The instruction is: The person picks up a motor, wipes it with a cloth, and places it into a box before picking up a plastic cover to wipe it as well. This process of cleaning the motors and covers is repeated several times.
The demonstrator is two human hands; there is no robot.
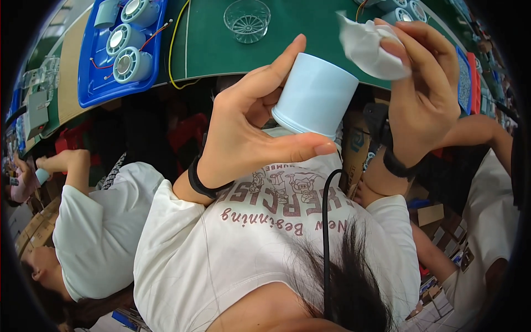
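Note:
My left hand (249, 122) is closed around a light-blue plastic cylinder (318, 94), thumb along its lower rim and fingers behind it. The cylinder is tilted, its smooth side facing up, held in front of my chest near the table's edge. In my right hand (423, 88) a crumpled white cloth or tissue (373, 48) is pinched between thumb and fingers. It is raised to the right of the cylinder, apart from it.
A blue tray (88, 88) with several light-blue round units and thin wires lies at the left of the green table (207, 50). A clear round dish (247, 22) stands at the back. A yellow cable (171, 50) crosses the table. People sit on both sides.

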